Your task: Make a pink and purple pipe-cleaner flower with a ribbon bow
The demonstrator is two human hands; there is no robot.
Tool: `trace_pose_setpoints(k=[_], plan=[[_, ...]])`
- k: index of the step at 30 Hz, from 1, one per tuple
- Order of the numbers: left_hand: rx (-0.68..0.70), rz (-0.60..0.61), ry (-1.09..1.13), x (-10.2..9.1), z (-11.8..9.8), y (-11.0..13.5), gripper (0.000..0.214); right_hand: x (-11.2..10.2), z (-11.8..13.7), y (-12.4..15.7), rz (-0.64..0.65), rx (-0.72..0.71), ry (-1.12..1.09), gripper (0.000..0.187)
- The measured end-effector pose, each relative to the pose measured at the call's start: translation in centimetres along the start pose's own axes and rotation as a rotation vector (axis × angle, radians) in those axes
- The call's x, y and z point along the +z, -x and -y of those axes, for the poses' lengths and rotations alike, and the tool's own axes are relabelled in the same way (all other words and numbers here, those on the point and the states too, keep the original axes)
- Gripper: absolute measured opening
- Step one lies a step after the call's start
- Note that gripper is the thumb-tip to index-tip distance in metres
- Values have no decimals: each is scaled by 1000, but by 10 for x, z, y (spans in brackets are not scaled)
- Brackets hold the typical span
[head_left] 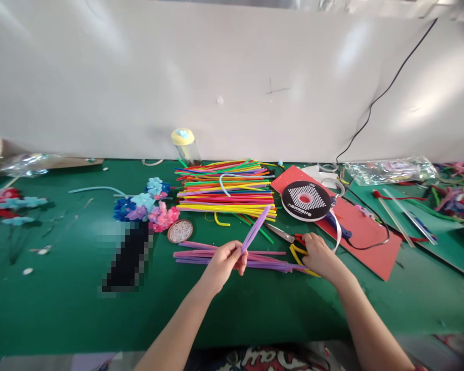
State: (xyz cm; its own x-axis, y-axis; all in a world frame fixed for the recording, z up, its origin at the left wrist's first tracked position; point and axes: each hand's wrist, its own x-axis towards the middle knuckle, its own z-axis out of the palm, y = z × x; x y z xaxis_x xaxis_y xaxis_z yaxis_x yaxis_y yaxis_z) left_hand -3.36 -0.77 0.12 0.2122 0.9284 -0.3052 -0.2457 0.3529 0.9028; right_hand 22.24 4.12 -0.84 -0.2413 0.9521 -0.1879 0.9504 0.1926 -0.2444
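Observation:
Pinched in my left hand is a bundle of purple pipe cleaners, folded over and tilted up to the right. My right hand has its fingers closed around the red handle of a pair of scissors, whose blades point left on the table. Beside those fingers is a bent yellow pipe cleaner. Beneath my left hand, pink and purple pipe cleaners lie in a loose row. Behind them is a large pile of many-coloured pipe cleaners.
A ribbon spool sits on a red board, near a blue-handled tool with a black cord. To the left are pipe-cleaner flowers, a dish of beads and a blurred black object. A yellow-lidded jar stands behind.

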Motion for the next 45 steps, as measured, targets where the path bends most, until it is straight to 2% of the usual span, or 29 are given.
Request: trace_pose_setpoints(k=[4, 7, 9, 12, 14, 16, 19, 23, 27, 30, 33, 38, 40, 45], plan=[[41, -18, 16, 3, -3, 3, 24, -6, -10, 6, -50, 12, 16, 18], [70, -13, -21, 4, -4, 4, 23, -9, -17, 9, -190, -26, -89, 15], [104, -17, -49, 5, -4, 4, 23, -10, -19, 9, -339, -25, -212, 17], [157, -23, -108, 5, -6, 4, 21, -11, -14, 5, -478, 84, -450, 24], [186, -30, -171, 5, -8, 4, 19, -13, -6, 1, -499, 115, -670, 30], [206, -48, -247, 6, -9, 3, 16, -14, 2, -5, -500, 69, -859, 34], [201, -88, -356, 6, -10, 2, 14, -16, 12, -13, -539, -26, -1047, 37], [202, -118, -484, 4, -10, 0, 14, -22, 19, -21, -664, -51, -1206, 30], [296, -123, -603, 6, -16, -2, 11, -29, 27, -24, -616, -128, -1323, 20], [348, -91, -697, 14, -24, -7, 8, -30, 40, -23, -449, -241, -1458, 23], [373, -49, -770, 24, -30, -15, 5, -27, 53, -22, -266, -301, -1497, 26], [313, 21, -857, 37, -25, -27, 8, -17, 61, -20, -143, -364, -1572, 37], [296, 9, -932, 38, -21, -29, 9, -14, 61, -19, -163, -308, -1567, 33], [296, -18, -1084, 34, -17, -29, 12, -7, 61, -20, -352, -101, -1434, 21]])
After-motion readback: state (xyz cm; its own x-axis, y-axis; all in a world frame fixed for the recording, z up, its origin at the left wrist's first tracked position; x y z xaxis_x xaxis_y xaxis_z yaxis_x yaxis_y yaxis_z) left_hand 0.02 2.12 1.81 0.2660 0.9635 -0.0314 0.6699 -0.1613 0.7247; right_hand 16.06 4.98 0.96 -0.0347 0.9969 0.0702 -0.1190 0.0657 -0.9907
